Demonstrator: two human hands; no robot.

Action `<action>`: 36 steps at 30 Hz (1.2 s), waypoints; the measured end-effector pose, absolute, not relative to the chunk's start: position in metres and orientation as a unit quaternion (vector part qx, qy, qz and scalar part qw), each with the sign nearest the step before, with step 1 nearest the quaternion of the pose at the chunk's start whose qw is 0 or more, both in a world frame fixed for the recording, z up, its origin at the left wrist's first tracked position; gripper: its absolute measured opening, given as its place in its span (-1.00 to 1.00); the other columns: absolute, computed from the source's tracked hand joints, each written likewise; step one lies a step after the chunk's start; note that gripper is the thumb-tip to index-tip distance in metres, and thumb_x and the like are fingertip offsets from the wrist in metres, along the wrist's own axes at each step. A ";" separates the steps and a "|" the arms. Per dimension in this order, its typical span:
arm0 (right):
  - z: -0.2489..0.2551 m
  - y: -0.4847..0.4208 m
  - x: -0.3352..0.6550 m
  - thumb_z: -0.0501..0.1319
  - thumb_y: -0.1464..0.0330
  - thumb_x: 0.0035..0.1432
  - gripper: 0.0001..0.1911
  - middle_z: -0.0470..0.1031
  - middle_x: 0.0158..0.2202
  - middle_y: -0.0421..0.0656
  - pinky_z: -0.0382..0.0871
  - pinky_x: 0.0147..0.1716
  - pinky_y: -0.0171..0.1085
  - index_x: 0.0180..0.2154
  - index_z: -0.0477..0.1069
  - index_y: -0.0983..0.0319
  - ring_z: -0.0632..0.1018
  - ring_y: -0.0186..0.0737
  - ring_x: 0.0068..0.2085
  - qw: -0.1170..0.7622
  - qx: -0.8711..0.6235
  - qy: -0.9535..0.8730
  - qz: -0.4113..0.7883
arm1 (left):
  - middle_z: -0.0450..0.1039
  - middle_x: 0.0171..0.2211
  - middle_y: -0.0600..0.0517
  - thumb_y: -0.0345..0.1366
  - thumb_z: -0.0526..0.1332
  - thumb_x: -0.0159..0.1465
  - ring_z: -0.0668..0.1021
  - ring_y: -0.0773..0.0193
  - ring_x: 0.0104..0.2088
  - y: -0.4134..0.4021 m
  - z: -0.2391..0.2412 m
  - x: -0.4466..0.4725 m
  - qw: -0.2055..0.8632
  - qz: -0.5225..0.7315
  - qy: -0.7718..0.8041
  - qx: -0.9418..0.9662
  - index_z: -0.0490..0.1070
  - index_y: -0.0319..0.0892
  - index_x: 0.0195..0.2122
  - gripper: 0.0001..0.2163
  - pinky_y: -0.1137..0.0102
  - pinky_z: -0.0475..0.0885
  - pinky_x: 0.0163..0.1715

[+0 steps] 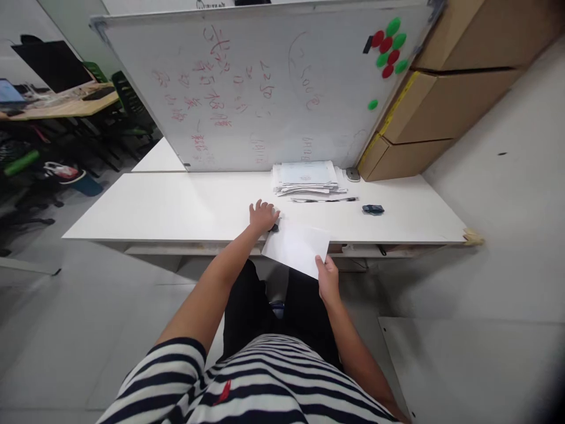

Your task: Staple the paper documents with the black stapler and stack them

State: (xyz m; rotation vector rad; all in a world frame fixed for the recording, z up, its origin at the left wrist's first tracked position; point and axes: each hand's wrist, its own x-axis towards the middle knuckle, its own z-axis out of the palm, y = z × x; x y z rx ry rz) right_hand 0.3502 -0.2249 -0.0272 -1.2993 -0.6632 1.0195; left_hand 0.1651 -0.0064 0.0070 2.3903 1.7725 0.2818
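The right hand [329, 280] pinched paper [296, 244] at its near right corner, over the desk [154, 206] edge; the left hand [263, 216] partly covered a dark object [274, 228] by the far left corner, fingers' grip unclear to me.

A small black object [275, 228] near the frame's centre — partly hidden by the left hand [263, 217] — is unclear; the top edge crops the uppermost brown cardboard box [468, 35].

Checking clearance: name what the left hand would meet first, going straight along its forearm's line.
The left hand would probably meet the low stack of pale paper sheets first, near its left edge; height is unclear, so it might clear that.
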 end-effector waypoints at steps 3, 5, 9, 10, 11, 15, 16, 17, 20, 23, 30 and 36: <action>-0.024 -0.229 0.342 0.23 0.07 0.08 -0.51 0.55 -0.06 -0.07 0.40 -0.11 -0.15 -0.04 0.43 0.24 0.54 -0.09 -0.10 0.636 -0.568 -0.289 0.434 | 0.26 0.21 -0.12 0.05 -0.13 0.33 0.07 -0.04 0.31 -0.008 0.010 0.164 0.086 0.084 0.602 0.789 0.30 -0.11 0.12 -0.50 -0.03 -0.05 0.23; -0.025 -0.231 0.339 0.25 0.06 0.04 -0.50 0.58 -0.15 -0.08 0.42 -0.27 -0.19 -0.07 0.44 0.25 0.56 -0.12 -0.25 0.619 -0.580 -0.289 0.444 | 0.28 0.20 -0.14 0.11 -0.10 0.30 0.12 -0.06 0.28 -0.008 0.013 0.163 0.113 0.087 0.628 0.765 0.29 -0.12 0.13 -0.46 0.01 0.10 0.17; -0.027 -0.232 0.342 0.25 0.04 0.03 -0.52 0.56 -0.35 -0.12 0.34 -0.48 -0.24 -0.15 0.44 0.28 0.49 -0.21 -0.49 0.579 -0.603 -0.307 0.455 | 0.35 0.12 -0.17 0.14 -0.13 0.31 0.23 -0.07 0.23 -0.006 0.019 0.157 0.156 0.142 0.662 0.719 0.30 -0.15 0.12 -0.43 0.07 0.24 0.08; -0.027 -0.232 0.345 0.24 0.04 0.04 -0.52 0.56 -0.35 -0.12 0.34 -0.47 -0.24 -0.16 0.44 0.28 0.48 -0.22 -0.50 0.576 -0.609 -0.315 0.445 | 0.37 0.11 -0.18 0.12 -0.16 0.33 0.25 -0.06 0.23 -0.006 0.021 0.154 0.161 0.167 0.661 0.714 0.30 -0.16 0.11 -0.43 0.08 0.24 0.09; -0.027 -0.232 0.349 0.23 0.04 0.05 -0.53 0.56 -0.34 -0.12 0.34 -0.46 -0.24 -0.16 0.45 0.29 0.48 -0.23 -0.50 0.575 -0.617 -0.322 0.431 | 0.37 0.10 -0.18 0.10 -0.19 0.35 0.26 -0.03 0.22 -0.007 0.022 0.151 0.163 0.197 0.655 0.711 0.30 -0.17 0.12 -0.44 0.10 0.23 0.11; -0.020 -0.231 0.365 0.20 0.04 0.05 -0.52 0.55 -0.34 -0.12 0.36 -0.41 -0.22 -0.18 0.45 0.30 0.48 -0.24 -0.52 0.555 -0.656 -0.338 0.383 | 0.32 0.14 -0.13 0.07 -0.11 0.35 0.31 0.08 0.19 -0.021 0.023 0.127 0.145 0.234 0.537 0.797 0.26 -0.16 0.16 -0.48 0.20 0.19 0.16; -0.016 -0.230 0.370 0.19 0.03 0.05 -0.53 0.55 -0.36 -0.12 0.36 -0.42 -0.22 -0.20 0.46 0.30 0.48 -0.23 -0.52 0.550 -0.665 -0.342 0.372 | 0.33 0.13 -0.12 0.09 -0.02 0.31 0.32 0.07 0.17 -0.027 0.021 0.121 0.138 0.204 0.493 0.835 0.27 -0.13 0.15 -0.48 0.21 0.22 0.14; -0.011 -0.229 0.374 0.18 0.02 0.05 -0.53 0.54 -0.37 -0.12 0.36 -0.43 -0.22 -0.23 0.46 0.30 0.48 -0.22 -0.51 0.546 -0.672 -0.347 0.360 | 0.34 0.11 -0.11 0.11 0.07 0.27 0.34 0.05 0.15 -0.033 0.018 0.115 0.129 0.171 0.454 0.865 0.28 -0.11 0.13 -0.48 0.21 0.25 0.10; 0.009 -0.229 0.388 0.15 0.01 0.06 -0.55 0.51 -0.44 -0.15 0.35 -0.45 -0.24 -0.31 0.46 0.28 0.47 -0.22 -0.51 0.546 -0.690 -0.366 0.304 | 0.37 0.03 -0.12 0.09 0.18 0.20 0.38 0.02 0.07 -0.044 0.006 0.107 0.075 0.129 0.429 0.891 0.31 -0.11 0.08 -0.48 0.22 0.29 0.02; 0.033 -0.233 0.400 0.16 0.01 0.07 -0.55 0.49 -0.46 -0.16 0.33 -0.45 -0.27 -0.30 0.47 0.28 0.45 -0.23 -0.48 0.567 -0.707 -0.352 0.234 | 0.39 -0.02 -0.13 0.03 0.16 0.25 0.40 0.03 0.00 -0.040 -0.003 0.110 0.028 0.140 0.475 0.868 0.30 -0.13 0.08 -0.54 0.22 0.30 -0.05; 0.038 -0.245 0.409 0.24 0.02 0.03 -0.53 0.51 -0.43 -0.15 0.34 -0.41 -0.27 -0.23 0.51 0.29 0.45 -0.23 -0.42 0.610 -0.692 -0.306 0.234 | 0.39 -0.03 -0.15 -0.02 0.13 0.28 0.40 -0.01 -0.04 -0.017 -0.009 0.117 0.006 0.191 0.588 0.786 0.32 -0.12 0.04 -0.61 0.22 0.30 -0.13; 0.020 -0.238 0.399 0.29 0.06 0.01 -0.51 0.54 -0.30 -0.11 0.33 -0.48 -0.30 -0.15 0.49 0.29 0.45 -0.27 -0.40 0.658 -0.638 -0.258 0.307 | 0.39 -0.06 -0.13 0.00 0.11 0.29 0.39 -0.01 -0.05 -0.021 -0.011 0.118 -0.003 0.191 0.607 0.771 0.32 -0.09 0.04 -0.62 0.21 0.28 -0.11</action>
